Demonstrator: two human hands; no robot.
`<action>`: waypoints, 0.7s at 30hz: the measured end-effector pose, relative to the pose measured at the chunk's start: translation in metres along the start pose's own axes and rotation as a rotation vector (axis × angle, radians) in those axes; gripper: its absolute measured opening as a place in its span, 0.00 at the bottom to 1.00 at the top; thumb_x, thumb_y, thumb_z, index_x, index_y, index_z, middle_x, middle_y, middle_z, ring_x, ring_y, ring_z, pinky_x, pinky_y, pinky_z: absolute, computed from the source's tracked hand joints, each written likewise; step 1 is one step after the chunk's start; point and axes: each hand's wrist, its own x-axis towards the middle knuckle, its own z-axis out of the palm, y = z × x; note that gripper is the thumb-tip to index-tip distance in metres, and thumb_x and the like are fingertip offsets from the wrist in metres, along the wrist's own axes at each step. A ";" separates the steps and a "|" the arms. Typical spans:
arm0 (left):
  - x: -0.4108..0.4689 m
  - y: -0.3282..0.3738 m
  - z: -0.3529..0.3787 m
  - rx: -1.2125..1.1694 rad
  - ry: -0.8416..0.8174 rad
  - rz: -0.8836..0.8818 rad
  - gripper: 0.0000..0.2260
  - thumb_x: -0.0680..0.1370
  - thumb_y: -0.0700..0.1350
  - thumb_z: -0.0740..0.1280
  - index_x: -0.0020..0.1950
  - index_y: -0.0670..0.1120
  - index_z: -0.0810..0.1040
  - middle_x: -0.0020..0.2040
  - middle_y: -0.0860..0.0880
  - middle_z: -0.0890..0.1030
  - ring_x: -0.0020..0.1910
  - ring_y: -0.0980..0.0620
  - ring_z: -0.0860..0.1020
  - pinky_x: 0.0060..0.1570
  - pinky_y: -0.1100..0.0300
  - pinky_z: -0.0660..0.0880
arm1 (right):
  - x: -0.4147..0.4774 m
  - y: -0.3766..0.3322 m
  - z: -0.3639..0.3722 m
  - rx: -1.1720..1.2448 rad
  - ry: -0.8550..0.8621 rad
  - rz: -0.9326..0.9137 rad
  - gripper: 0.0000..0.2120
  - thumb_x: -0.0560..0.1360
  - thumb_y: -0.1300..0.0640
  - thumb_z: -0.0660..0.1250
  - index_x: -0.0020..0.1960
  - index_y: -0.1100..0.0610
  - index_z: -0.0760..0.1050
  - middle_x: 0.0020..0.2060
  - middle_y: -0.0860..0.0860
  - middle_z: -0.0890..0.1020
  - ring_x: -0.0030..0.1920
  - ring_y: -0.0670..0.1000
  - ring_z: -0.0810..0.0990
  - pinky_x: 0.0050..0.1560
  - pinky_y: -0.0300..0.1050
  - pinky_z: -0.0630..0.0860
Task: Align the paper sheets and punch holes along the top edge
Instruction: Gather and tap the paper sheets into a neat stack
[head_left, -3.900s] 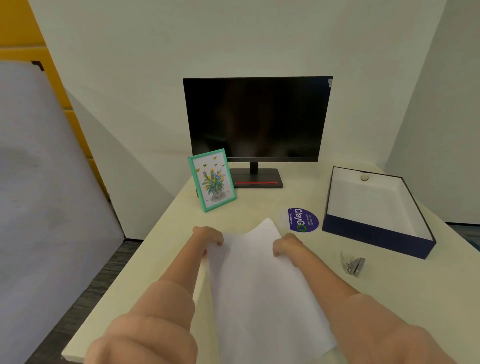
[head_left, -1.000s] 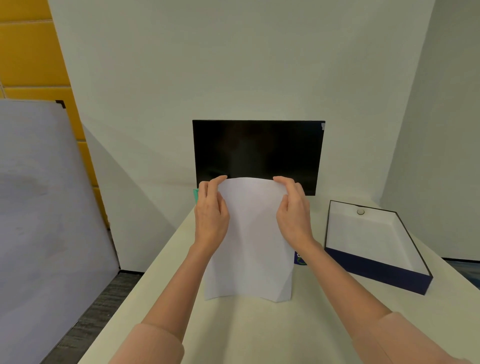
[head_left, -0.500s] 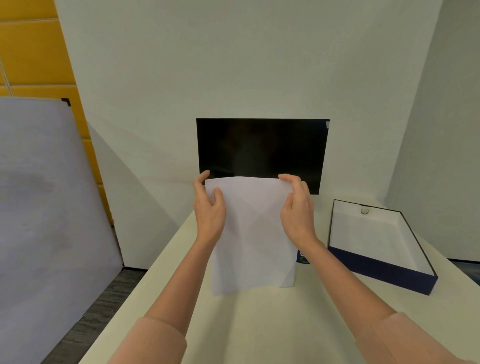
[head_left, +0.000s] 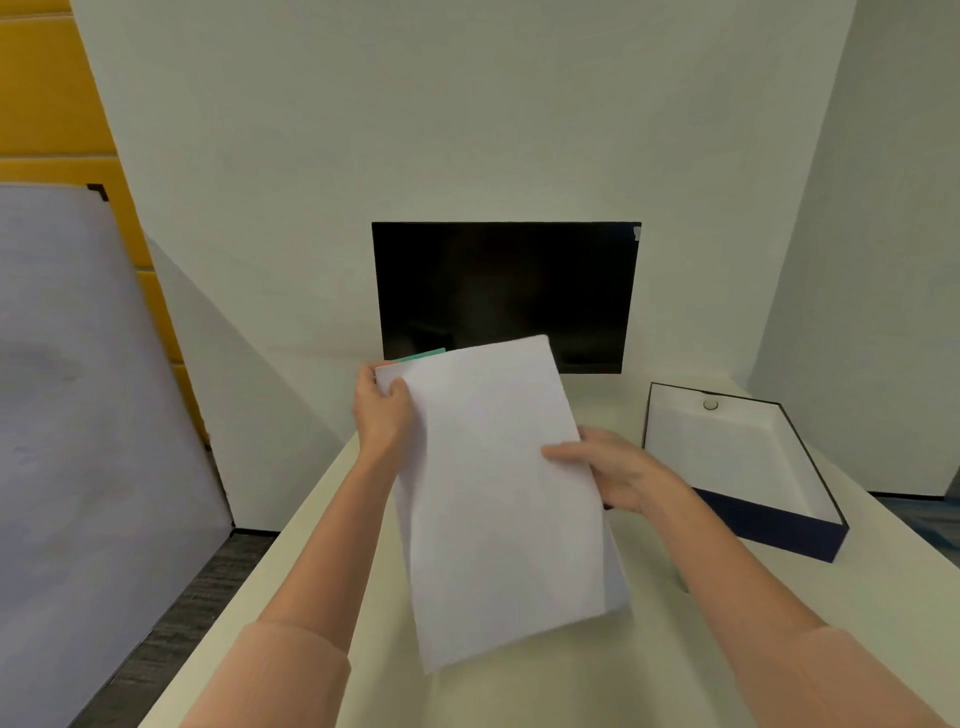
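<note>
A stack of white paper sheets (head_left: 498, 499) is held above the cream desk (head_left: 597, 686), tilted with its top edge leaning to the right. My left hand (head_left: 382, 410) pinches the stack's upper left corner. My right hand (head_left: 618, 473) grips the middle of the right edge, thumb lying on the front of the sheets. The lower edge of the stack hovers just over the desk surface. The hole punch is hidden from view.
A black monitor (head_left: 506, 291) stands at the back of the desk, with a green picture frame (head_left: 421, 356) peeking out behind the paper. An open navy box with white lining (head_left: 737, 462) sits at the right. A large grey board (head_left: 88, 415) leans at the left.
The stack was upright with both hands at its top corners. Now it leans back and rotated, and my right hand has slid down to the middle of the right edge.
</note>
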 end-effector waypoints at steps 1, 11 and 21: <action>0.000 -0.003 -0.001 0.001 0.036 -0.016 0.09 0.77 0.38 0.56 0.55 0.43 0.70 0.50 0.46 0.75 0.55 0.40 0.76 0.52 0.52 0.72 | 0.001 0.011 -0.002 -0.033 -0.026 0.024 0.17 0.74 0.64 0.69 0.63 0.64 0.75 0.53 0.57 0.83 0.50 0.56 0.83 0.48 0.48 0.81; 0.002 0.025 -0.007 0.519 -0.341 0.240 0.34 0.70 0.61 0.71 0.72 0.52 0.63 0.66 0.52 0.74 0.68 0.48 0.71 0.71 0.49 0.60 | -0.012 -0.033 -0.012 -0.665 -0.171 -0.211 0.09 0.76 0.54 0.67 0.55 0.52 0.81 0.51 0.52 0.85 0.50 0.53 0.84 0.55 0.49 0.80; 0.017 0.000 -0.034 0.031 -0.517 0.022 0.17 0.65 0.51 0.77 0.49 0.45 0.83 0.45 0.47 0.86 0.43 0.47 0.85 0.43 0.55 0.80 | -0.019 -0.043 -0.055 -0.783 -0.138 -0.146 0.15 0.76 0.48 0.67 0.53 0.60 0.82 0.47 0.53 0.86 0.45 0.49 0.85 0.47 0.41 0.80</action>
